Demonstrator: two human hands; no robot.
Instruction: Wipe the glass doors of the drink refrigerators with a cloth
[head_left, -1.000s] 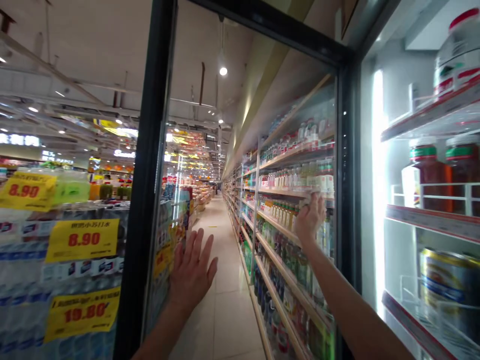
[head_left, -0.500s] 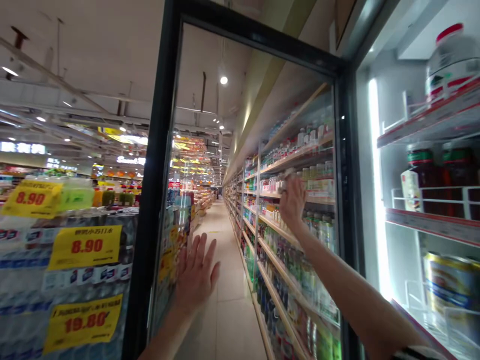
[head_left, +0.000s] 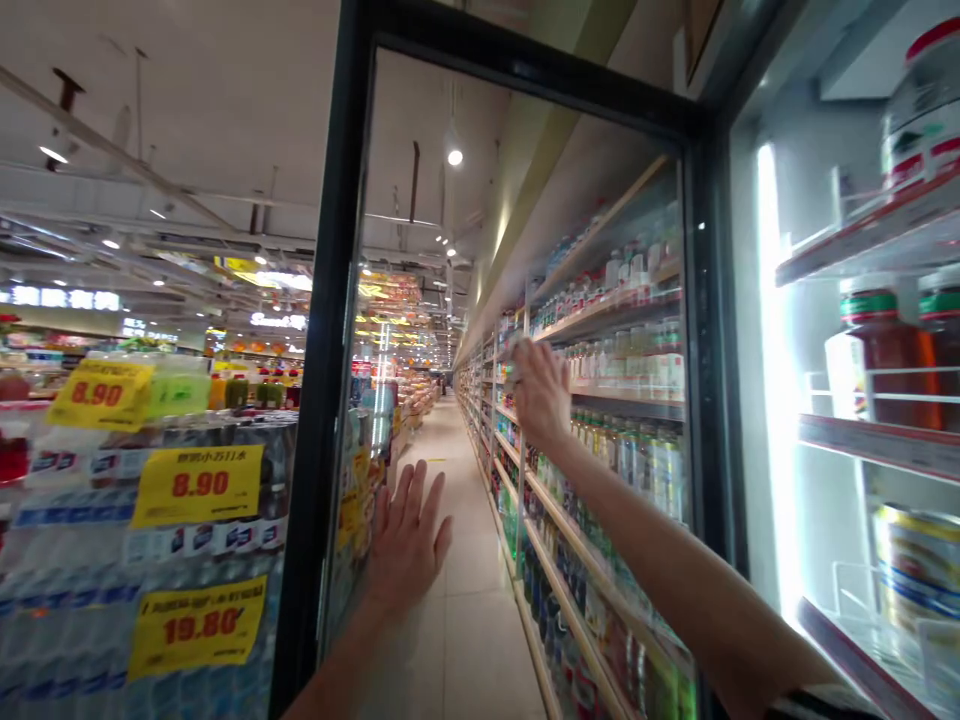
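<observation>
A glass door point(head_left: 420, 130) with a black frame point(head_left: 319, 400) stands swung out in front of me. My left hand point(head_left: 411, 535) lies flat against the glass low on its left side, fingers spread. Higher and further right, my right hand point(head_left: 541, 395) presses to the pane with its fingers bent. Under its fingertips shows a small pale wad point(head_left: 514, 352), like a crumpled cloth; most of it is hidden by the fingers and blurred.
On the right is a lit cooler with a shelf edge point(head_left: 862, 435), dark-red bottles point(head_left: 892, 365) and a can point(head_left: 911, 570). Left of the door stand stacked packs of bottles point(head_left: 67, 580) with yellow price signs point(head_left: 199, 483). Through the glass show an aisle floor point(head_left: 480, 640) and stocked shelves.
My right hand has moved left across the glass with the pale wad, toward the middle of the pane. My left hand stays flat on it. The view has shifted slightly left.
</observation>
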